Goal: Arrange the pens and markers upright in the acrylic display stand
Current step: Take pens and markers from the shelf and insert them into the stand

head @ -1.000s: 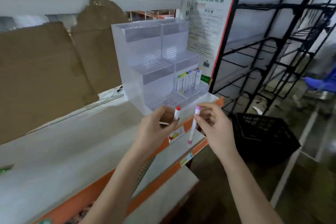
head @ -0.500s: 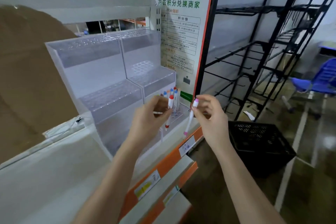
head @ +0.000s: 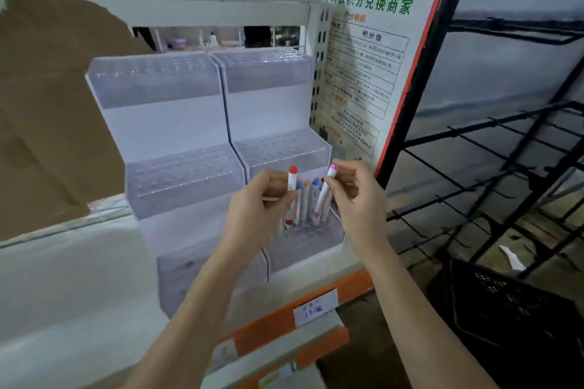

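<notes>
The acrylic display stand (head: 177, 123) is standing on a white shelf (head: 72, 287), and it is made of two stepped units side by side, each with three tiers of small holes. Only the lowest tier of the right unit is carrying anything: a small group of standing markers (head: 311, 199) is sitting upright at the far part of this tier, with blue, orange and red caps. The holes nearer to the person on the same tier are looking empty, and the middle and top tiers of both units, and the low tier of the left unit, are showing no pens at all.

The left hand (head: 256, 215) is pinching a red-capped marker (head: 292, 196) between thumb and fingers, holding it nearly upright with its lower end just above the holes. The right hand (head: 357, 202) is pinching a pink-capped marker (head: 323, 196) near its top, a little tilted, with its lower end beside the standing group. Whether either tip is already inside a hole, I cannot tell.

In my judgement the task is only at its beginning: a few markers are placed, two are now going in, and most holes are waiting. No supply of further pens is visible. To the right, a printed poster (head: 369, 73) and a black wire rack (head: 505, 167) are standing near the stand.
</notes>
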Demonstrator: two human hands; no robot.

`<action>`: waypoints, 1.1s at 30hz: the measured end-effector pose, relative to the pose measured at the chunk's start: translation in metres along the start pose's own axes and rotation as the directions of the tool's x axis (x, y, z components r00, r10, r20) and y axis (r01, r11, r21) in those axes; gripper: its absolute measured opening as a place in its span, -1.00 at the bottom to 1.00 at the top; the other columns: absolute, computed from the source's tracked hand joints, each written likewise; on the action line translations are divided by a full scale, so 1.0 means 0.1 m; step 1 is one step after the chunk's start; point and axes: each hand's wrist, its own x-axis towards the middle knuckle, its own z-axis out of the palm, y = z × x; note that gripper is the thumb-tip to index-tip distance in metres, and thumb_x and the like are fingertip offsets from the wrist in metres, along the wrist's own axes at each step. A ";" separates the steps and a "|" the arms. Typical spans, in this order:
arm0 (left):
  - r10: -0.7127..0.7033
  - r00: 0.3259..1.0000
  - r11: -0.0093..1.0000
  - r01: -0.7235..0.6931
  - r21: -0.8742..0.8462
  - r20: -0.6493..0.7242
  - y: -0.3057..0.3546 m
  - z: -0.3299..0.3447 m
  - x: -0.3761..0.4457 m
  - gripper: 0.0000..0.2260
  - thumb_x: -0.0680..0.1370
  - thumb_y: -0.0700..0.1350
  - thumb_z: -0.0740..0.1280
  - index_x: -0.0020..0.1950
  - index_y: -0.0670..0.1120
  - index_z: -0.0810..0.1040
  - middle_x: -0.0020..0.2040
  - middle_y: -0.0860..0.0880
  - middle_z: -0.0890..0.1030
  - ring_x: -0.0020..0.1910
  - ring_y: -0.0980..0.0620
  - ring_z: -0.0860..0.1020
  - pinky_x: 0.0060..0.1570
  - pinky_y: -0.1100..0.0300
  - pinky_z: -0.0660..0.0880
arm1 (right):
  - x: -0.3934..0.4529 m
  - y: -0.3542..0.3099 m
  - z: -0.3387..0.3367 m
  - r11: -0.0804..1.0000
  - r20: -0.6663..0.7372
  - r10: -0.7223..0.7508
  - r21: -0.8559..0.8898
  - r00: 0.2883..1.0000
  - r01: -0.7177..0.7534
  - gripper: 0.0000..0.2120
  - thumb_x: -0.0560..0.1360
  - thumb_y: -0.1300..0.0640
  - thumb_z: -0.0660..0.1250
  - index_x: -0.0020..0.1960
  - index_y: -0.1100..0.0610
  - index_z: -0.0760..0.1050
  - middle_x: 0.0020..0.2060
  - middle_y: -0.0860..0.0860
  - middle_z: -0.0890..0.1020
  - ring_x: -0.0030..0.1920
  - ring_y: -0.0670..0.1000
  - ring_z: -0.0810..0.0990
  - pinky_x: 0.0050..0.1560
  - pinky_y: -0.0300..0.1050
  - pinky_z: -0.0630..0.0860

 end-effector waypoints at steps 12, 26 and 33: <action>-0.096 0.977 0.995 0.100 0.011 -0.193 -0.04 0.26 -0.10 -0.79 0.50 -0.23 0.38 -0.11 0.09 0.49 -0.19 0.14 0.62 -0.21 0.20 0.56 -0.20 0.36 0.46 | 0.15 0.34 0.14 0.979 0.126 -0.183 0.114 0.975 0.169 -0.80 0.46 0.23 0.40 0.07 0.24 0.53 -0.12 0.02 0.59 -0.11 -0.08 0.58 -0.04 -0.27 0.52; -0.131 0.959 0.991 0.135 -0.002 -0.253 -0.06 0.36 -0.12 -0.89 0.50 -0.21 0.38 0.00 -0.06 0.55 -0.18 0.13 0.63 -0.17 0.16 0.57 -0.15 0.28 0.50 | 0.23 0.43 0.15 0.958 0.208 -0.248 -0.090 0.946 0.271 -0.85 0.42 0.19 0.45 -0.08 0.23 0.55 -0.21 -0.01 0.46 -0.23 0.04 0.55 -0.28 -0.12 0.50; -0.128 0.961 0.991 0.135 0.012 -0.245 -0.05 0.39 -0.11 -0.86 0.50 -0.19 0.37 -0.02 0.03 0.54 -0.19 0.17 0.62 -0.17 0.20 0.57 -0.18 0.38 0.47 | 0.25 0.35 0.17 0.943 0.235 -0.216 -0.204 0.948 0.265 -0.83 0.45 0.14 0.42 -0.12 0.19 0.47 -0.22 0.01 0.42 -0.20 0.07 0.52 -0.31 -0.08 0.47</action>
